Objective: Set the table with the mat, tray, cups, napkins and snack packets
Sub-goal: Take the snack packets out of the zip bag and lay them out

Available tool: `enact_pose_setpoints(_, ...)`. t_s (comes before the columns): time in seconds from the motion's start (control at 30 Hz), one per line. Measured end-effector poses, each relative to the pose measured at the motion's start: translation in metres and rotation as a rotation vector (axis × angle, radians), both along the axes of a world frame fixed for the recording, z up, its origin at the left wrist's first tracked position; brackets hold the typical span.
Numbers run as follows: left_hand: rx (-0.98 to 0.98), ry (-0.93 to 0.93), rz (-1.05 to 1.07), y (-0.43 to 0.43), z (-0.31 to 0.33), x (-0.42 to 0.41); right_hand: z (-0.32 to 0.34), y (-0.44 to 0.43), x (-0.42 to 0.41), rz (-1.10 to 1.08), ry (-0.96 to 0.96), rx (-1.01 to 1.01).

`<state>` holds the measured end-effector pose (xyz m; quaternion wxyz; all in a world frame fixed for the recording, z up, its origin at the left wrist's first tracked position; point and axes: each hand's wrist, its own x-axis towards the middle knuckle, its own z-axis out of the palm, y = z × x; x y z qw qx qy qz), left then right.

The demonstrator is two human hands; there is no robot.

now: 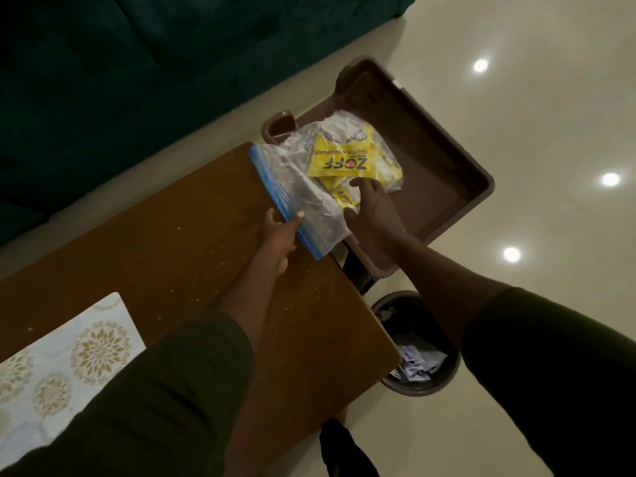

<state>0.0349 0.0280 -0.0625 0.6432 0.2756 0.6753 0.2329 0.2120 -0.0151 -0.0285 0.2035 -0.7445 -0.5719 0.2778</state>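
Left hand (278, 232) fingers pinch the zip bag's (303, 187) blue seal at frame centre; right hand (375, 208) fingers grip yellow snack packets (339, 160) through the plastic, above the brown tray (447, 166) beside the worktop (179, 242).

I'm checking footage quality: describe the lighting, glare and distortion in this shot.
Head view: dim overall, sofa nearly black; bright ceiling-light glare spots on the glossy floor; wide-angle bending slants the table edges; yellow snack packets in the zip bag stay legible.

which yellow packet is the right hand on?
The lower, smaller yellow packet under the right hand's fingertips, inside the clear bag; the big ZOFF-printed packet above lies untouched.
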Motion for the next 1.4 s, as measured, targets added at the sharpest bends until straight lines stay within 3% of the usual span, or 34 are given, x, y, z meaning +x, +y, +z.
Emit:
enact_pose_setpoints(0.1,-0.035,-0.011,0.057,0.001,0.0,0.01,-0.001,0.002,0.005,-0.017,0.03,0.036)
enact_pose_setpoints(0.23,0.084,-0.045,0.06,0.001,0.014,0.02,0.005,0.008,0.001,-0.092,0.1,0.093)
enact_pose_setpoints(0.4,0.2,-0.31,0.022,0.014,0.061,0.03,0.041,0.03,-0.017,-0.145,0.196,0.166)
enact_pose_setpoints(0.57,0.35,-0.523,-0.11,0.034,0.129,0.025,0.102,0.051,-0.039,-0.22,0.209,0.433)
enact_pose_setpoints(0.67,0.409,-0.638,-0.084,0.037,0.172,-0.001,0.14,0.057,-0.066,-0.24,0.148,0.664)
enact_pose_setpoints(0.77,0.446,-0.731,-0.03,0.029,0.197,-0.053,0.162,0.055,-0.114,-0.156,0.112,0.744)
enact_pose_setpoints(0.87,0.443,-0.802,0.053,0.009,0.204,-0.115,0.165,0.044,-0.168,-0.005,0.126,0.701)
enact_pose_setpoints(1.17,0.461,-0.596,0.338,-0.079,0.183,-0.293,0.146,-0.006,-0.34,0.354,0.222,0.583)
enact_pose_setpoints(1.27,0.404,-0.585,0.323,-0.121,0.172,-0.343,0.139,-0.032,-0.39,0.396,0.276,0.542)
enact_pose_setpoints(1.4,0.178,-0.472,0.301,-0.181,0.143,-0.399,0.118,-0.061,-0.441,0.585,0.092,0.103)
